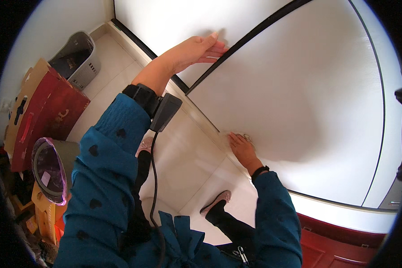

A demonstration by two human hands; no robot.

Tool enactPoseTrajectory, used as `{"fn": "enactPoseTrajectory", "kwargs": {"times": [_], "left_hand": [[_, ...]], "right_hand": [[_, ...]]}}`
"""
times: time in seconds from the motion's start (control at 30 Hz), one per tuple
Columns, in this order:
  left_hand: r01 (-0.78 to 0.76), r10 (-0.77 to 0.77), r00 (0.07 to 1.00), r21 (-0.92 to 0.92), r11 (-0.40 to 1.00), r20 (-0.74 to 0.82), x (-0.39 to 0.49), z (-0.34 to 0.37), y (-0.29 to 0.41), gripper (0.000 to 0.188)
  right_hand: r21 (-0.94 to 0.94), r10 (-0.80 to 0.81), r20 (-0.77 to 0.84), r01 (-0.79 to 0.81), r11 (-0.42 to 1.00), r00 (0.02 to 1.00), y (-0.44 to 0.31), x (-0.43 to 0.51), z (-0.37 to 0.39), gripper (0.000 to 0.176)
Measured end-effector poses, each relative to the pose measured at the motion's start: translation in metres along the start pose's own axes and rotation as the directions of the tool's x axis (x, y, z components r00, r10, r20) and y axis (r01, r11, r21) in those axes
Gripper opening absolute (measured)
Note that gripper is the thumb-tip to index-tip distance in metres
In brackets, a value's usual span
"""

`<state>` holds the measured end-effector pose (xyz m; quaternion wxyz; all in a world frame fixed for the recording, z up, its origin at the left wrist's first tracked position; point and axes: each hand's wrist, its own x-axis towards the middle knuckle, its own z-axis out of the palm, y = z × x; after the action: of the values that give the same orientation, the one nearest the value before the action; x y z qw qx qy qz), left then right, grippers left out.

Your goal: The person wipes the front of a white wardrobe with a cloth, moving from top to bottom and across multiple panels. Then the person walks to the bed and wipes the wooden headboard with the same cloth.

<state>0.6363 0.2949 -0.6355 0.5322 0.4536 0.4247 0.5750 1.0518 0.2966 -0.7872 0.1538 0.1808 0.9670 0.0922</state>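
My left hand (209,49) reaches across a white door panel (167,23), its fingertips at the black edge strip (251,37) of the panel beside it. It holds nothing, and its fingers are extended. Lower down, my right hand (242,149) presses a pale cloth (248,136) against the bottom of the large white panel (288,90), close to the floor track (201,115). Most of the cloth is hidden under the palm and fingers. A dark strapped device (165,112) with a cable sits on my left wrist.
On the left stand a grey plastic basket (87,65), a red cardboard box (53,110) and a bin with a purple liner (65,167). Pale floor tiles (187,167) run under my feet. A red panelled wooden surface (335,244) is at lower right.
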Motion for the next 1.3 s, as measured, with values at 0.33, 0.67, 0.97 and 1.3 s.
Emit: {"fn": "enactPoseTrajectory", "kwargs": {"times": [0.33, 0.67, 0.97, 1.3], "left_hand": [[-0.031, 0.029, 0.999, -0.065, 0.997, -0.026, -0.005, 0.001, -0.001, 0.071], [0.003, -0.001, 1.0, 0.222, 0.975, -0.008, -0.005, 0.001, 0.008, 0.082], [-0.036, 0.043, 0.999, 0.232, 0.972, -0.028, -0.001, 0.001, -0.001, 0.082], [-0.029, 0.048, 0.995, 0.202, 0.979, -0.089, 0.004, 0.004, -0.001, 0.08]], "right_hand": [[-0.37, 0.098, -0.547, -0.345, 0.862, 0.832, 0.055, -0.059, -0.274, 0.045], [-0.22, 0.029, -0.754, -0.294, 0.93, 0.656, 0.033, 0.119, -0.249, 0.04], [-0.098, -0.099, -0.385, 0.067, 0.993, 0.917, -0.026, 0.131, -0.024, 0.045], [-0.107, -0.079, 0.085, 0.088, 0.99, 0.993, 0.019, -0.069, -0.001, 0.048]]}}
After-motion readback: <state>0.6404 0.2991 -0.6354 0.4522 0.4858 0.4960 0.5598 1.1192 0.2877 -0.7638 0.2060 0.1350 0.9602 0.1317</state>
